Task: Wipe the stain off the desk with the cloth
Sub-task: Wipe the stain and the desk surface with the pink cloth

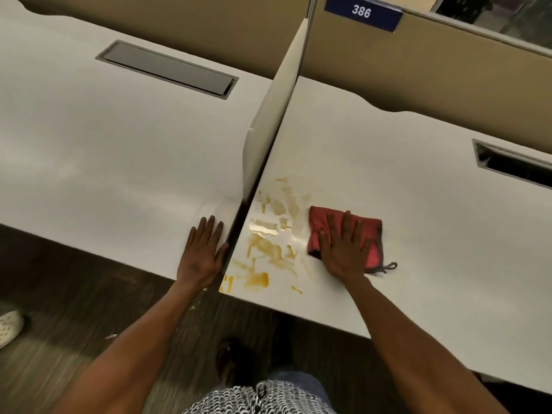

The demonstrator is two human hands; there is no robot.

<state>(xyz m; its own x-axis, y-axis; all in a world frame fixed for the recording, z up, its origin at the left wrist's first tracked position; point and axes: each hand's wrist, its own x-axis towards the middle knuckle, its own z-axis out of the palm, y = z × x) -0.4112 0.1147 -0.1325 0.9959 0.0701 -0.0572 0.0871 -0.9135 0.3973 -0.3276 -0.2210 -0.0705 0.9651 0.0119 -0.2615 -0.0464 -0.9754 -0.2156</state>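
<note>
Both arms reach forward — left hand [200, 254] and right hand [343, 245] flat, fingers [348, 222] spread.

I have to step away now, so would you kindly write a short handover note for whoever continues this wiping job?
Left hand: flat and open on the neighbouring desk, against the divider.
Right hand: pressed flat on the red cloth, no closed grip.
Cloth lies on the desk, just right of the yellow stain.
Done: little that shows; the stain is smeared, streaks reaching the front edge.
Left: wipe leftward over the whole stain, up to the divider.
</note>
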